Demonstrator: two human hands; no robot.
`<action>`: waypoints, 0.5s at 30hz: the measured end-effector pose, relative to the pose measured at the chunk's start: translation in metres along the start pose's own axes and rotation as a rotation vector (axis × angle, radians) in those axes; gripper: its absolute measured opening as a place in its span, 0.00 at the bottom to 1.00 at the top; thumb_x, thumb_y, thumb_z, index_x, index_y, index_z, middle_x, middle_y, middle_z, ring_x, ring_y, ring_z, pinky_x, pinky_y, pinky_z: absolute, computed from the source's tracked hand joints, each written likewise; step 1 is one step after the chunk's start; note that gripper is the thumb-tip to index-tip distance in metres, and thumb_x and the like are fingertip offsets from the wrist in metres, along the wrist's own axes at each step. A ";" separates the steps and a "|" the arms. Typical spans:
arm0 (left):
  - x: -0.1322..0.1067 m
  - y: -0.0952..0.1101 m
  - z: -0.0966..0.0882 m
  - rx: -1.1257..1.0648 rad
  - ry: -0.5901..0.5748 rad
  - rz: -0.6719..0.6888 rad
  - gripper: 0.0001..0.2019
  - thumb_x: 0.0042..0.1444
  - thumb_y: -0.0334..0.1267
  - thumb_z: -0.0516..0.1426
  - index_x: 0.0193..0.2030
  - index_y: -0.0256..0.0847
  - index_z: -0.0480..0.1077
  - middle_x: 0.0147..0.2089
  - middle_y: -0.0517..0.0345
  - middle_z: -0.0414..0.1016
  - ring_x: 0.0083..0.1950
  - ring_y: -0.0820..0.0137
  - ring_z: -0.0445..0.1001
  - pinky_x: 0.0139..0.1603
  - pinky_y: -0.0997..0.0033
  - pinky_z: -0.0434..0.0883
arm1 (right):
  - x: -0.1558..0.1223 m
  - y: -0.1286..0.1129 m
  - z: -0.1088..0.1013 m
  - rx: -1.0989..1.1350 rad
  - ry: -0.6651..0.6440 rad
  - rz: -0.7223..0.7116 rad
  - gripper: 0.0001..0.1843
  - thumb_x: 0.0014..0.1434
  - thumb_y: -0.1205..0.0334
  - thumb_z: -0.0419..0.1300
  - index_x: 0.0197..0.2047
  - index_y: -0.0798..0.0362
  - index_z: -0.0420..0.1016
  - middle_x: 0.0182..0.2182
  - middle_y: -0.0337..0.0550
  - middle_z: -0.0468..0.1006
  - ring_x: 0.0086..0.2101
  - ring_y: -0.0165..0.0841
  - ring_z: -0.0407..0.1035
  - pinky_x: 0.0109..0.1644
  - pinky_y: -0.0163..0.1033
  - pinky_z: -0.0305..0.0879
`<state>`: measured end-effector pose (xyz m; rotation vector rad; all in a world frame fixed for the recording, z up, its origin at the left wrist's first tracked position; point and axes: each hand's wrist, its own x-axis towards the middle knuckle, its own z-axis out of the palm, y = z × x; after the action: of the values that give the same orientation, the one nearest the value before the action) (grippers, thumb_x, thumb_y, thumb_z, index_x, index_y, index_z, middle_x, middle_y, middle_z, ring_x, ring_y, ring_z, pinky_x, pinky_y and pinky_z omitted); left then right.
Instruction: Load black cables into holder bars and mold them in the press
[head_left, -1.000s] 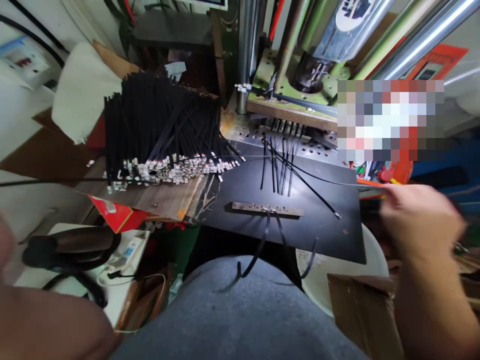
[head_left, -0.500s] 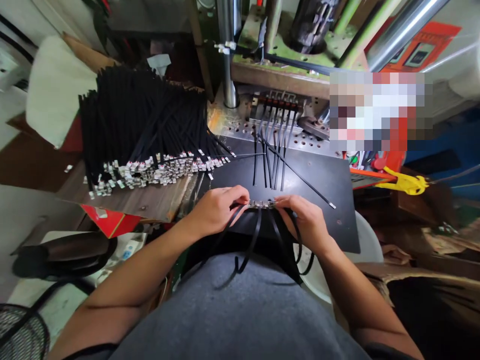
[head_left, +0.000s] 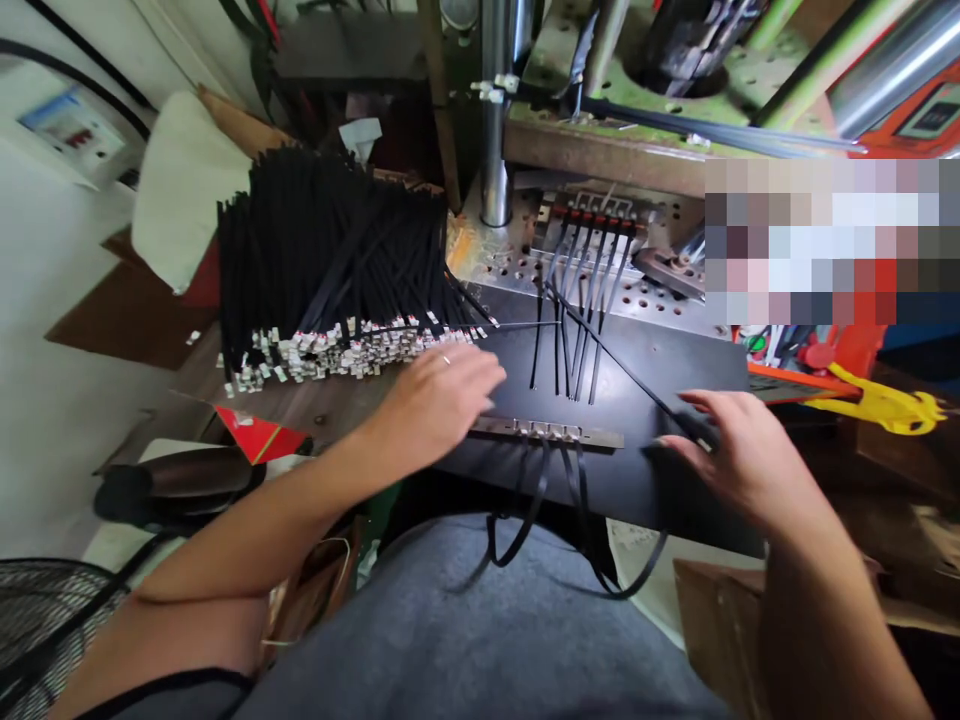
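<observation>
A metal strip (head_left: 604, 439) lies near the front edge of the black work plate (head_left: 664, 365). Several flat black cables (head_left: 541, 490) are seated in it by their silvery connectors, and they loop down toward my lap. My left hand (head_left: 439, 400) is above the plate left of the strip, fingers stretched out with nothing in them. On the right, my right hand (head_left: 742, 455) has thumb and fingers apart around the end of a loose black cable (head_left: 622, 362). That cable lies diagonally across the plate; whether the fingers touch it I cannot tell.
At left a large pile of black cables (head_left: 337, 250) rests with white ends toward me. Behind the plate, a press (head_left: 585, 150) stands over a mould (head_left: 600, 225) with several cables running out of it. A yellow-handled tool (head_left: 881, 400) hangs at the right.
Both hands have let go of the metal strip. The left hand has moved left and slightly up; the right has moved right to the loose cable's end. The view has shifted.
</observation>
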<state>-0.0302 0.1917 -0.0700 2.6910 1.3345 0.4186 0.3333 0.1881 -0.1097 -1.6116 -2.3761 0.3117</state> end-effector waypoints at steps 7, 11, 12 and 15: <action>0.044 -0.035 0.003 0.312 0.063 -0.234 0.10 0.63 0.29 0.54 0.34 0.36 0.76 0.43 0.47 0.77 0.56 0.48 0.70 0.58 0.36 0.60 | -0.014 0.024 0.000 0.179 -0.222 0.248 0.15 0.60 0.60 0.54 0.50 0.51 0.66 0.29 0.42 0.76 0.26 0.36 0.70 0.31 0.39 0.65; 0.058 0.007 0.016 0.231 -0.113 -0.140 0.12 0.68 0.40 0.53 0.39 0.38 0.76 0.33 0.52 0.78 0.35 0.59 0.76 0.40 0.58 0.67 | -0.013 0.012 -0.001 0.152 -0.193 0.183 0.15 0.59 0.58 0.56 0.49 0.54 0.69 0.32 0.44 0.75 0.31 0.37 0.71 0.36 0.41 0.67; 0.060 0.018 0.018 0.185 -0.135 -0.114 0.11 0.68 0.41 0.54 0.40 0.39 0.76 0.33 0.52 0.78 0.34 0.60 0.77 0.37 0.61 0.66 | -0.011 0.008 -0.001 0.146 -0.138 0.157 0.16 0.59 0.57 0.57 0.49 0.55 0.70 0.35 0.46 0.75 0.33 0.38 0.71 0.38 0.42 0.68; 0.068 0.047 0.021 0.067 -0.128 -0.018 0.11 0.68 0.42 0.55 0.44 0.40 0.76 0.36 0.54 0.79 0.36 0.63 0.77 0.35 0.67 0.64 | 0.004 -0.014 -0.001 0.067 0.162 0.057 0.23 0.60 0.55 0.61 0.56 0.58 0.69 0.48 0.58 0.72 0.41 0.42 0.69 0.46 0.47 0.69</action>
<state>0.0505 0.2177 -0.0666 2.7049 1.3583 0.2000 0.3197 0.1866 -0.1037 -1.6112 -2.1807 0.2580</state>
